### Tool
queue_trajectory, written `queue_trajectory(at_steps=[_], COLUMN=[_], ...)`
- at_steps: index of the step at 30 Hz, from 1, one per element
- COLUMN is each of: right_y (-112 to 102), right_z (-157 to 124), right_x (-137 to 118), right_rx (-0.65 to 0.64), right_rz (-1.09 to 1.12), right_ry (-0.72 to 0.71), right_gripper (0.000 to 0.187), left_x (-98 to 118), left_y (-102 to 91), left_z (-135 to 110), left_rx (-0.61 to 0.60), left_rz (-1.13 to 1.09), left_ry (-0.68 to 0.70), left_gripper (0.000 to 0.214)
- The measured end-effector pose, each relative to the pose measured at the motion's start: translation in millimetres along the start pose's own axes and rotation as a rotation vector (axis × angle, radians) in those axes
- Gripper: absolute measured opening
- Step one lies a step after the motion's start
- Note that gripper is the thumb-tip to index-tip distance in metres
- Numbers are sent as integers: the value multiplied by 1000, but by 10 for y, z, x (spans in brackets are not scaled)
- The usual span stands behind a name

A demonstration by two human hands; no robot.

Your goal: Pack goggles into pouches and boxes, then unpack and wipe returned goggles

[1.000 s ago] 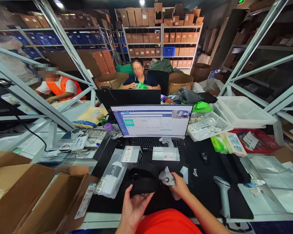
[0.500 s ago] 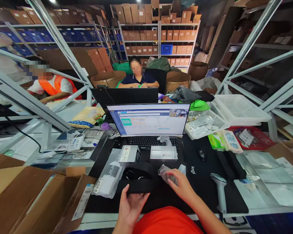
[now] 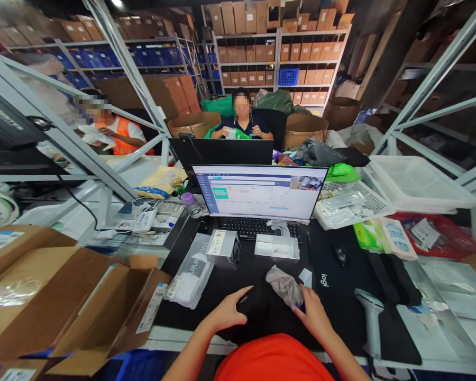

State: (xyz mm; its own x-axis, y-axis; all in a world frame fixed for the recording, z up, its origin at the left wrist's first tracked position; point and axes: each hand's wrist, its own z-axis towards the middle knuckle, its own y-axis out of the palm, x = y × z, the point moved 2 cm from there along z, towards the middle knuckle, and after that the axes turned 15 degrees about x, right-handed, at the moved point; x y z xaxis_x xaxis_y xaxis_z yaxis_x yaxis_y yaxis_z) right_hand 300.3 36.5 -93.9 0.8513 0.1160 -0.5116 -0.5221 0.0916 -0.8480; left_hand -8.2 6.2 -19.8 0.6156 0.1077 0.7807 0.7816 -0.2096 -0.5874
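A black pouch-like item (image 3: 257, 312) lies on the black desk mat (image 3: 333, 296) right in front of me. My left hand (image 3: 228, 309) rests on its left side, fingers curved over it. My right hand (image 3: 311, 312) holds its right side and pinches a crumpled grey-white plastic bag (image 3: 284, 284) that sticks up between the hands. Just beyond are a small grey box (image 3: 223, 244) and an open white tray-like box (image 3: 277, 247) in front of the keyboard (image 3: 257, 227).
A monitor (image 3: 262, 191) stands ahead. A clear bag (image 3: 190, 275) and open cardboard boxes (image 3: 63, 296) lie left; a handheld scanner (image 3: 371, 317), mouse (image 3: 341, 255) and white baskets (image 3: 416, 185) right. Two people work behind the screens.
Both hands have drawn closer to my body, pulling the black item with them. My left hand turned from palm-up under it to lying on top. The view shifted left.
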Motion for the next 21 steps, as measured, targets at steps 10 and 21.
queue_trajectory(at_steps=[10, 21], right_y=[-21, -751], right_z=[251, 291], right_x=[-132, -210], right_rx=[52, 713], right_rz=[-151, 88], right_ry=[36, -315], right_gripper=[25, 33], left_x=[631, 939], left_y=[625, 376], left_z=[583, 124], left_rx=[-268, 174], left_rz=[568, 447], left_ry=[195, 372], left_gripper=[77, 49])
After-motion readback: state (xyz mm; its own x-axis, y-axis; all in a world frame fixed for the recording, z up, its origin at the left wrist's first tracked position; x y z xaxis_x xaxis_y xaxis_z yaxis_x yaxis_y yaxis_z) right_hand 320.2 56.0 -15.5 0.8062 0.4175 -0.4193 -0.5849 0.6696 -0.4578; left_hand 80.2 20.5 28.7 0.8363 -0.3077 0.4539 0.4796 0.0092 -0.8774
